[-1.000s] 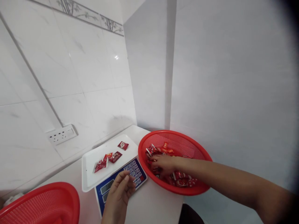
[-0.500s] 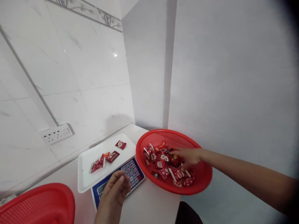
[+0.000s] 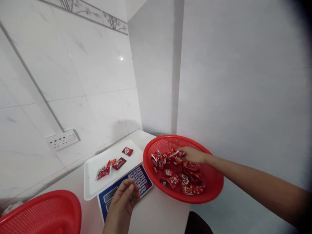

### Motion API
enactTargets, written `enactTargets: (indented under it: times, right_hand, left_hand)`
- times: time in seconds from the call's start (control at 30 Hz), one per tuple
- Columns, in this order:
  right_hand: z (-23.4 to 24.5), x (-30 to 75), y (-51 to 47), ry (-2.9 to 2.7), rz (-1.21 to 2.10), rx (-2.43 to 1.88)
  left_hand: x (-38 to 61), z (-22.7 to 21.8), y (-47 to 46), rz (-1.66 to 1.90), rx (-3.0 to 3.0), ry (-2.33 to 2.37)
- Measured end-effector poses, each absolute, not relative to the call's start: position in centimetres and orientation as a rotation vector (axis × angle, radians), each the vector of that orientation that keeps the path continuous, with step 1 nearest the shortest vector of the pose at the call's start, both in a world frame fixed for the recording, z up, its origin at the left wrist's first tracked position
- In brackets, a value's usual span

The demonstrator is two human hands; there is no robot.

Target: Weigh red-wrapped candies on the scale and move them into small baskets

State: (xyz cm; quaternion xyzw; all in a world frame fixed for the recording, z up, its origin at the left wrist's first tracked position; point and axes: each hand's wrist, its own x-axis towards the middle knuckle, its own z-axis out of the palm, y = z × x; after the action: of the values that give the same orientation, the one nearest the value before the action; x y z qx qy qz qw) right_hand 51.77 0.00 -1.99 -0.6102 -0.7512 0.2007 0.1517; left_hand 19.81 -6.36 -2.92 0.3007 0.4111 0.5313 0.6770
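My right hand (image 3: 192, 154) reaches into a red plastic basket (image 3: 214, 182) on the right. Its fingers are closed on a shiny red snack packet (image 3: 179, 153) and partly hidden behind it. More small red packets (image 3: 173, 181) lie loose around the hand. My left hand (image 3: 126, 196) hangs over the keypad of a blue-and-white digital scale (image 3: 114, 191), fingers curled in and thumb close to them, with nothing visible in it. On the scale's white tray (image 3: 92, 190) lie several red packets (image 3: 119, 163), one of them (image 3: 127, 151) apart from the others.
A second red basket (image 3: 39, 211) stands at the lower left, its inside mostly out of frame. Scale and baskets share a white table (image 3: 161, 214) in a corner between a tiled wall and a plain grey wall. A power socket strip (image 3: 63, 140) is on the tiles.
My right hand has moved slightly towards the back of the basket, and its spread fingers have closed on a packet. Packets in the basket have shifted. The left hand stays over the scale.
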Motion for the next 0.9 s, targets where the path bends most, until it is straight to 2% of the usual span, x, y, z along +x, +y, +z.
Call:
enactTargets:
  times: [0.17,0.43,0.57,0.8,0.9]
  right_hand:
    - [-2.1,51.2,-0.2,-1.691,1.102,-1.762]
    - [-1.9,50.4,-1.0,-1.414,1.314,-1.591]
    - [-1.0,49.6,-1.7,-1.619,1.167,-1.559]
    - [0.4,46.3,-3.1,-2.176,0.556,-1.562]
    - [0.3,46.3,-3.4,-2.226,0.532,-1.54]
  left_hand:
    - [20.0,-3.1,-6.4,1.173,0.712,0.919]
    - [20.9,-4.0,-6.7,1.152,0.87,0.935]
    - [22.8,-3.8,-6.9,1.161,1.092,0.977]
    - [28.6,-1.1,-5.2,1.131,1.474,0.779]
    - [29.8,-0.7,-4.5,1.2,1.58,0.766]
